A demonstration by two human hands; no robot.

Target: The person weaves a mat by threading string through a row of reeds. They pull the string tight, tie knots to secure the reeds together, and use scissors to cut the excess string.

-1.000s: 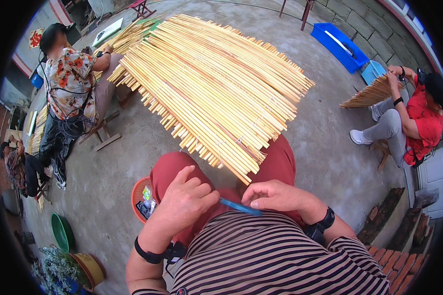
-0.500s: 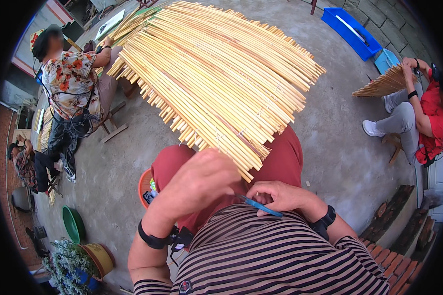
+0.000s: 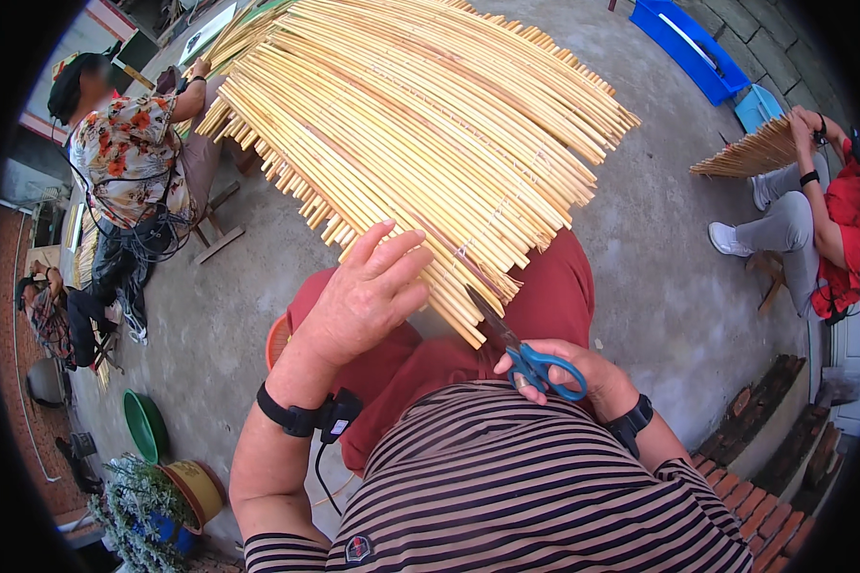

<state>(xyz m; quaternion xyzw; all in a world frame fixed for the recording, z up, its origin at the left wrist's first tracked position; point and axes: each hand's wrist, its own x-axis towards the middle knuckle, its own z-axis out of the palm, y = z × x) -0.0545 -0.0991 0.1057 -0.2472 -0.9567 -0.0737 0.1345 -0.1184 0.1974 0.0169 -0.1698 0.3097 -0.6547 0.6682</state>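
Across my knees lies a large mat of straw-coloured reed stalks [image 3: 420,134], bound side by side with white thread [image 3: 462,252] near its right ends. My left hand [image 3: 368,301] rests on the mat's near left edge, fingers spread over the nearest stalks, gripping nothing. In my right hand [image 3: 592,368] is a pair of scissors [image 3: 543,369] with blue handles. Their dark blades point up and left, with the tips over the near stalks beside the frayed ends. Whether the blades touch a stalk or thread I cannot tell.
At the left, a person in a flowered shirt [image 3: 129,158] sits by more reeds; another person [image 3: 43,306] sits farther back. A person in red [image 3: 836,234] holds a smaller mat at the right. Around stand a blue tub [image 3: 688,57], green basin [image 3: 144,427], potted plant [image 3: 196,492] and orange basket [image 3: 278,339].
My left hand has gone from a blurred, curled pose at the near stalks to lying spread on the mat's left edge. My right hand has swung the scissors' blades toward the stalks.
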